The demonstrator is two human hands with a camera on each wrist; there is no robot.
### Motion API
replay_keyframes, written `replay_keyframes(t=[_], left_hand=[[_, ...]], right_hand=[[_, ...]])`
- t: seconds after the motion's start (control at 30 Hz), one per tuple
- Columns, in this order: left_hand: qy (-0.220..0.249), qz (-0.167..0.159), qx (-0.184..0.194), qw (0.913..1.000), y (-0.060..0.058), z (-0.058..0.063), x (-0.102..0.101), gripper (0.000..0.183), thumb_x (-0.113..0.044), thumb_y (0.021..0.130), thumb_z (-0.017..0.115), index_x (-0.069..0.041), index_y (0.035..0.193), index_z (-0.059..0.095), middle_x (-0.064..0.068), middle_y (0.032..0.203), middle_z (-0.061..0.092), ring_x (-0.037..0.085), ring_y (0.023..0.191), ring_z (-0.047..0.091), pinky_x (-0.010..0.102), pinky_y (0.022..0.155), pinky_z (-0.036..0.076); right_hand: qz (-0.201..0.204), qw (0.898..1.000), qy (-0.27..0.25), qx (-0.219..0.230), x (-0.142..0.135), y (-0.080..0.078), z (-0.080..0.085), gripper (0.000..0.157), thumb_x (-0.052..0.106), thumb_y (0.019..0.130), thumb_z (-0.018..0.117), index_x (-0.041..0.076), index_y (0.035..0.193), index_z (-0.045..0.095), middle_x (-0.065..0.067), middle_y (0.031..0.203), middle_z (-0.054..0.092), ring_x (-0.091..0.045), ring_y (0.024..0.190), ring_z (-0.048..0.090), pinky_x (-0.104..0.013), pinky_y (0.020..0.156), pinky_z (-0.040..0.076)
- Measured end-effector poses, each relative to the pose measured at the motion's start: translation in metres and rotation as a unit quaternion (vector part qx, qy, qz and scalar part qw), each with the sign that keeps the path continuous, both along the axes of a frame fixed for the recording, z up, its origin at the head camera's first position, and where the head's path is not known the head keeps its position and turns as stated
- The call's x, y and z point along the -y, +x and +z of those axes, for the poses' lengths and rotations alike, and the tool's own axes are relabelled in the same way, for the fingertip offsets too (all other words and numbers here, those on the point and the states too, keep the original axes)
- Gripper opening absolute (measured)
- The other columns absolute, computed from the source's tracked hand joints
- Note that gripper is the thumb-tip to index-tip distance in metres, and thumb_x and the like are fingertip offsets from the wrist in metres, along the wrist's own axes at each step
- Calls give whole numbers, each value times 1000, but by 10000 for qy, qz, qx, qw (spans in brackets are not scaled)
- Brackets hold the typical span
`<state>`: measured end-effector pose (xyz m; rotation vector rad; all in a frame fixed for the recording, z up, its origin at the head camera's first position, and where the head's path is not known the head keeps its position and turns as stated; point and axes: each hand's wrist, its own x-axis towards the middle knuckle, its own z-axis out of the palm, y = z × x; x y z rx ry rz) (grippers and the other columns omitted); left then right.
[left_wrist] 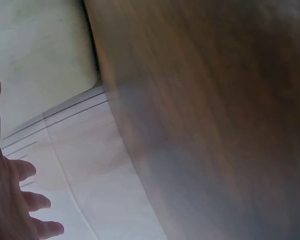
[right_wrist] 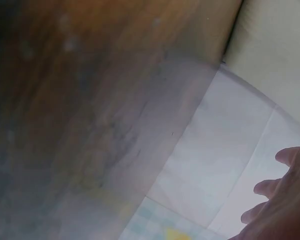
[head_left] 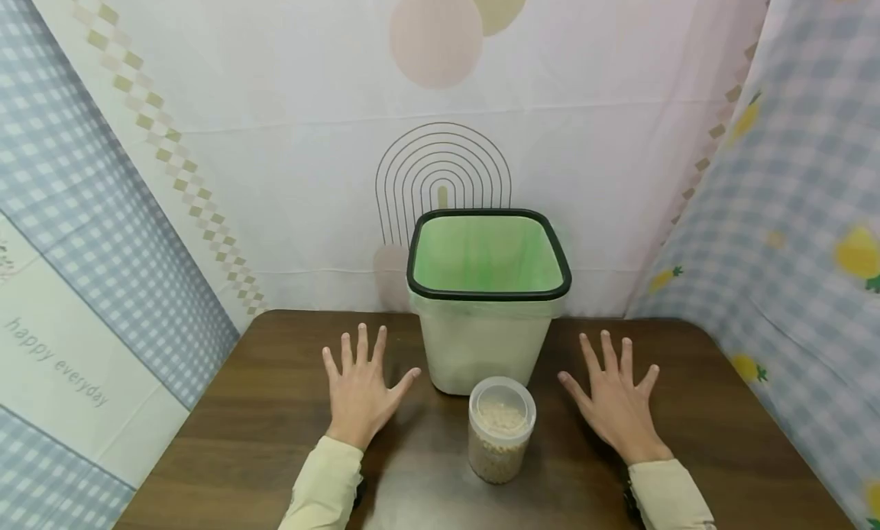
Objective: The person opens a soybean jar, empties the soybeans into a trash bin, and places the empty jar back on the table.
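Observation:
My left hand (head_left: 360, 396) is spread with straight fingers over the table, left of a bin, and holds nothing. On the other side, my right hand (head_left: 616, 404) is likewise spread and holds nothing. Between them stands a pale plastic bin (head_left: 484, 343) with a black rim and a light green inside. In front of it, a clear lidded jar (head_left: 500, 431) stands upright, partly filled with small beige pieces too fine to identify. Both hands are apart from the bin and the jar. In the left wrist view the bin (left_wrist: 35, 55) shows beyond the thumb.
A dark brown wooden table (head_left: 254, 423) carries everything. Behind it hangs a white patterned cloth (head_left: 289, 179). Blue checked cloth hangs at the left (head_left: 117, 240) and the right, where the cloth (head_left: 797, 232) has yellow fruit prints.

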<state>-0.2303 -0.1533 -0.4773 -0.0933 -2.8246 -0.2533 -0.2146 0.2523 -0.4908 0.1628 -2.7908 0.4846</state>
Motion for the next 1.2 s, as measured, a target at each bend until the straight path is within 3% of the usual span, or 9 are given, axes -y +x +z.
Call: replay_keyframes(t=[0.27,0.5,0.73,0.87,0.93,1.0,1.1,1.2], left_hand=[[187,-26,-37,9998,12,-1,-7,100,-86,93,44,-20,168,30,19,172,24,48,158,21,73,124,3],[457,-231,-277,9983,19,13,-19,99,-86,93,44,-21,167,32,20,172,24,48,157,24,72,125,3],[761,-332,-186,9964,40,23,-26,100,-81,93,52,-18,167,31,21,173,22,47,159,18,72,125,3],[1174,-634,-162,9909,54,27,-33,97,-75,95,57,-16,167,31,20,172,24,45,159,21,70,126,7],[1572,-870,-157,9836,62,29,-38,93,-71,97,59,-15,167,32,17,172,28,42,158,25,67,127,10],[2131,-1179,-115,9698,70,33,-44,89,-65,98,62,-17,166,33,13,171,32,39,156,30,64,127,17],[2917,-1743,31,9405,79,37,-54,86,-58,97,68,-19,166,35,6,168,39,35,153,38,62,123,30],[3535,-2302,340,9060,84,38,-65,87,-51,94,75,-19,166,35,4,166,43,32,151,41,61,119,36]], right_hand=[[99,9999,30,27,4,4,3,84,60,107,50,14,170,18,-28,173,10,-54,158,-6,-92,106,-6],[160,9998,28,-101,8,12,16,84,60,107,49,15,170,18,-26,174,9,-53,159,-4,-90,108,-4],[305,9995,17,16,23,33,28,81,58,108,50,12,169,22,-25,174,10,-52,159,-2,-90,109,0],[377,9993,-70,48,33,50,35,83,56,107,55,14,170,19,-25,174,12,-54,158,3,-90,109,3],[468,9987,-196,83,38,59,38,86,51,105,61,16,170,18,-25,173,14,-55,157,7,-90,109,7],[624,9971,-431,94,43,68,41,89,41,102,70,15,170,17,-26,172,18,-57,155,12,-90,108,13],[1075,9867,-1209,135,51,79,42,95,19,95,80,13,169,21,-27,169,24,-57,153,21,-84,111,22],[1628,9623,-2140,419,59,86,39,102,15,88,86,14,168,23,-25,168,29,-54,152,27,-79,113,28]])
